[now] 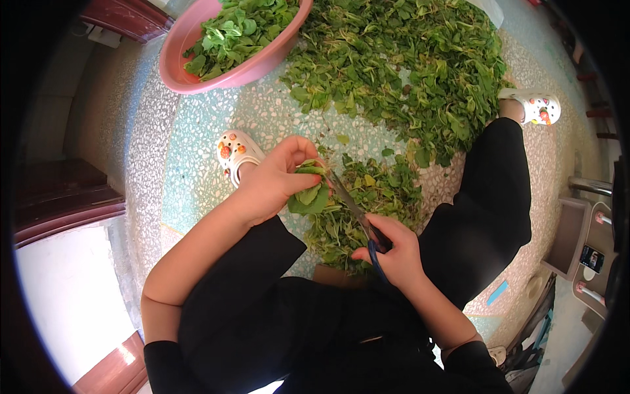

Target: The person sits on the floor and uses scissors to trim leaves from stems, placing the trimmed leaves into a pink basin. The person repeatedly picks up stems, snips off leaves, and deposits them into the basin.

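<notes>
Pinched in my left hand (283, 172) is a small green leafy plant (311, 194), its leaves hanging below the thumb and its root end pointing right. My right hand (398, 251) grips blue-handled scissors (352, 204), whose blades reach up and left to the stem end beside my left fingertips. Whether the blades touch the stem is hard to tell. Beneath the scissors, a smaller heap of leafy greens and stalks (379, 187) lies on the floor between my legs.
A pink plastic basin (256, 74) with leafy greens (236, 37) stands at the upper left. A large spread of greens (418, 64) covers the speckled terrazzo floor (197, 152) ahead. My feet wear white clogs (541, 107) with charms. A grey tray with a phone (592, 259) is at the right.
</notes>
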A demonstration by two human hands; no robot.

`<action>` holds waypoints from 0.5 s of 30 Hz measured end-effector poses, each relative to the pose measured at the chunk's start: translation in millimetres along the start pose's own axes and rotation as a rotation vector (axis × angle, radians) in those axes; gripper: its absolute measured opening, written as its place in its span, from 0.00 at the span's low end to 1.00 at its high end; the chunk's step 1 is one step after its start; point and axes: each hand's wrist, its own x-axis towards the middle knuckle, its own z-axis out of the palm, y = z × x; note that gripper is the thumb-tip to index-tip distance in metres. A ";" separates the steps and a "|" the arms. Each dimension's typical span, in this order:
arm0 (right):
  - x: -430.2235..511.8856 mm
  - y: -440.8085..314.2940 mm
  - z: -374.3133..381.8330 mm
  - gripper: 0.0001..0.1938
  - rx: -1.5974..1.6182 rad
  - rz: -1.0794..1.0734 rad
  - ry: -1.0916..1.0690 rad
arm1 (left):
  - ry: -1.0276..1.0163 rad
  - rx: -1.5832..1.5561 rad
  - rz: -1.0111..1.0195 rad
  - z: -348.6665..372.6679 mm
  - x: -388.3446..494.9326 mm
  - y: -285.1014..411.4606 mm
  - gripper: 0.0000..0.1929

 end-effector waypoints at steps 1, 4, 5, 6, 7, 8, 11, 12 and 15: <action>-0.2 0.1 -0.2 0.30 0.000 0.005 -0.007 | 0.020 0.040 0.006 1.1 -0.5 -0.5 0.12; -0.7 0.7 0.4 0.30 0.014 0.039 0.004 | 0.051 0.129 0.003 3.7 -1.3 0.0 0.13; -1.0 0.8 0.7 0.30 0.009 0.015 0.015 | 0.051 0.134 0.000 4.3 -1.3 0.4 0.13; -1.2 0.9 0.9 0.30 0.014 0.012 0.016 | 0.061 0.143 -0.013 4.9 -1.4 0.8 0.13; -1.5 1.1 1.0 0.29 0.029 0.025 0.010 | 0.055 0.156 0.001 5.4 -1.6 1.1 0.13; -1.8 1.4 1.0 0.29 0.010 0.006 0.021 | 0.058 0.172 0.003 5.8 -1.7 1.3 0.13; -3.8 3.6 0.6 0.28 -0.014 -0.007 0.023 | 0.051 0.196 -0.011 6.6 -3.3 1.6 0.14; -4.9 4.9 0.0 0.28 -0.020 -0.011 0.021 | 0.046 0.200 -0.021 6.8 -3.8 1.5 0.14; -8.7 9.7 -2.5 0.25 0.070 0.087 -0.053 | 0.067 0.267 -0.035 6.8 -4.3 1.4 0.15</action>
